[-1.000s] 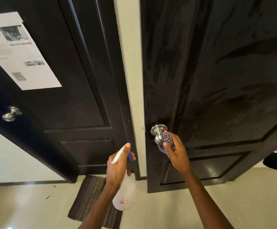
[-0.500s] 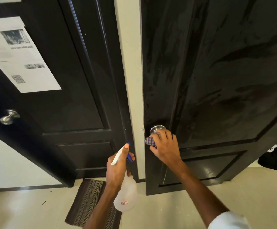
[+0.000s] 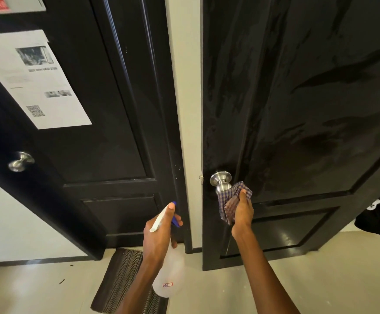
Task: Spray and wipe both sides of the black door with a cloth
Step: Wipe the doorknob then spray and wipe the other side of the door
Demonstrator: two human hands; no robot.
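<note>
The black door (image 3: 297,109) on the right stands ajar, its panels streaked with wet smears. Its silver knob (image 3: 221,180) sits at the door's left edge. My right hand (image 3: 241,211) grips a checked cloth (image 3: 231,198) wrapped round the knob's lower right side. My left hand (image 3: 159,232) holds a translucent spray bottle (image 3: 168,275) by its neck, its white and blue trigger head pointing up and right, lower left of the knob.
A second black door (image 3: 82,143) on the left carries a printed paper sheet (image 3: 33,80) and its own silver knob (image 3: 20,162). A cream wall strip separates the doors. A patterned mat (image 3: 121,282) lies on the pale floor. Dark clothing (image 3: 374,216) lies at the far right.
My right hand moved from over the knob's top to its lower right, with the cloth now against the knob's side. The spray bottle in my left hand barely shifted.
</note>
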